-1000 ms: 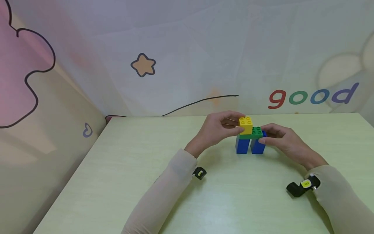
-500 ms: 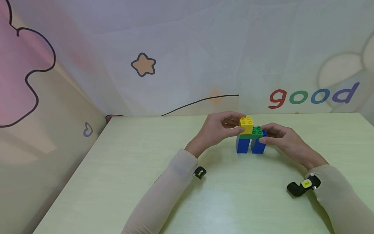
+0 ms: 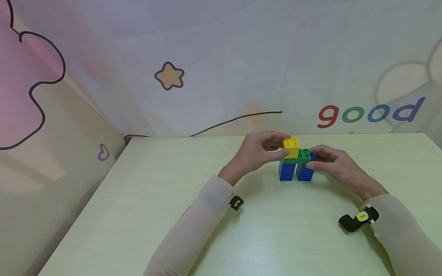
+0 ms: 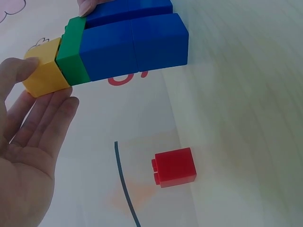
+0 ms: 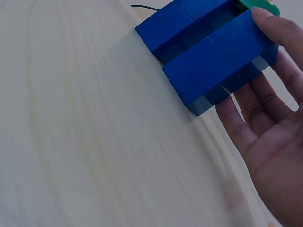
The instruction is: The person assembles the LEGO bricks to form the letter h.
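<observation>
On the table stands a small toy-brick structure. Two blue columns, the left column [image 3: 287,172] and the right column [image 3: 305,173], carry a flat green brick [image 3: 304,155] across their tops. Seams in the wrist views show stacked bricks in each column. A yellow brick [image 3: 292,148] sits on the green brick's left end. My left hand [image 3: 254,151] pinches the yellow brick between thumb and fingers. With thumb in front and fingers behind, my right hand [image 3: 341,171] grips the upper part of the right column; the right wrist view shows those fingers [image 5: 266,101] along its side.
In the left wrist view a red brick [image 4: 174,167] stands on the table, near its back edge; the head view does not show it. Behind the pale table [image 3: 138,214] rises a printed backdrop [image 3: 221,76]. A camera strap [image 3: 359,219] hangs at my right wrist.
</observation>
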`<state>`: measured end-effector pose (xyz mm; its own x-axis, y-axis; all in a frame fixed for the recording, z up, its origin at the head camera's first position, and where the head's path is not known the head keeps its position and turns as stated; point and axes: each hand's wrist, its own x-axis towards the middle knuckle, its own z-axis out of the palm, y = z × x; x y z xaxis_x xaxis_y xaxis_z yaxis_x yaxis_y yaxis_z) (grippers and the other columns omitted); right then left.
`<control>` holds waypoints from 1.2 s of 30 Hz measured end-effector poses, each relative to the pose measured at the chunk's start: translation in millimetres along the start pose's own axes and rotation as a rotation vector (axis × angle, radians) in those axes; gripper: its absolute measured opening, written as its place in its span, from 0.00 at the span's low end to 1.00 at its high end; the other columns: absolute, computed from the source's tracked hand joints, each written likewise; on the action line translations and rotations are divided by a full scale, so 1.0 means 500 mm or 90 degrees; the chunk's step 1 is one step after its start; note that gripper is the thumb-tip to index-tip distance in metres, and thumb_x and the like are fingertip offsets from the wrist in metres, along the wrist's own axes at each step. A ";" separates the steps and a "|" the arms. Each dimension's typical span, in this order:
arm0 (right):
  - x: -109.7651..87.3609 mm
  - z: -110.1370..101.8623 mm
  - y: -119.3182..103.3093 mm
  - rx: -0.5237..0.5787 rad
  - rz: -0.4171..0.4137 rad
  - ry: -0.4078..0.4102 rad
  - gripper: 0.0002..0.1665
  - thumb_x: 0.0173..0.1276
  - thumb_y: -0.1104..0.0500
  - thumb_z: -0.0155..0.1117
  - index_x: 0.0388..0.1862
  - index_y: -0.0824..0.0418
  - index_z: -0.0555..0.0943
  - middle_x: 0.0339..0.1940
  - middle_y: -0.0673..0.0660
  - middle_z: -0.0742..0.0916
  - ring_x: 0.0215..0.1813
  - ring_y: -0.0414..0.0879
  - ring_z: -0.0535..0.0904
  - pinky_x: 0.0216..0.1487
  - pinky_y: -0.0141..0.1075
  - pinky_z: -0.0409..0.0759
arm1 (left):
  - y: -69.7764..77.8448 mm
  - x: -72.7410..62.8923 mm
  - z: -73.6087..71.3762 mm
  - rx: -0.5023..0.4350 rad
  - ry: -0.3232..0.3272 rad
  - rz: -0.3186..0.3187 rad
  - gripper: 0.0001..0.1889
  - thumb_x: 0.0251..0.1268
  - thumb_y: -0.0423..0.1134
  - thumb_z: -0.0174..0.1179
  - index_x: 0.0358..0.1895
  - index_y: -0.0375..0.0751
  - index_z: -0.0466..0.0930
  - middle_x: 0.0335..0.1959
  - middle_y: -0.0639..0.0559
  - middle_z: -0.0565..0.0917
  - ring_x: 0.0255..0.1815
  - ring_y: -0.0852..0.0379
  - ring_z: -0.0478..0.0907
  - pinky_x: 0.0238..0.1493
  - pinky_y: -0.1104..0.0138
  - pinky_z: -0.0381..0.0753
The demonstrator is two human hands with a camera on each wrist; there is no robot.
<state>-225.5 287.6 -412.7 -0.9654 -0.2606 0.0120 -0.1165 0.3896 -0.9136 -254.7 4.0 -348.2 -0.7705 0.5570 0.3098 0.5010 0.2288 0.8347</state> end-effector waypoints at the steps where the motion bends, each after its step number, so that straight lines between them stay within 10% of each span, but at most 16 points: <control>1: 0.000 0.000 0.000 0.001 0.000 -0.001 0.28 0.80 0.53 0.67 0.72 0.61 0.74 0.58 0.50 0.84 0.58 0.41 0.79 0.55 0.26 0.80 | 0.001 0.000 0.000 0.001 0.000 0.000 0.20 0.70 0.32 0.73 0.63 0.38 0.85 0.54 0.51 0.89 0.49 0.66 0.85 0.54 0.74 0.83; 36: 0.002 0.000 0.000 -0.015 0.006 0.001 0.29 0.80 0.52 0.67 0.73 0.62 0.74 0.58 0.53 0.83 0.57 0.42 0.79 0.55 0.26 0.80 | 0.001 0.002 -0.004 0.053 -0.029 0.037 0.21 0.71 0.32 0.72 0.65 0.36 0.84 0.57 0.49 0.88 0.50 0.64 0.84 0.57 0.69 0.84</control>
<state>-226.5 287.3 -412.4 -0.9669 -0.2550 0.0041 -0.1127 0.4128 -0.9038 -256.2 3.0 -346.5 -0.7213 0.6064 0.3346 0.5771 0.2592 0.7744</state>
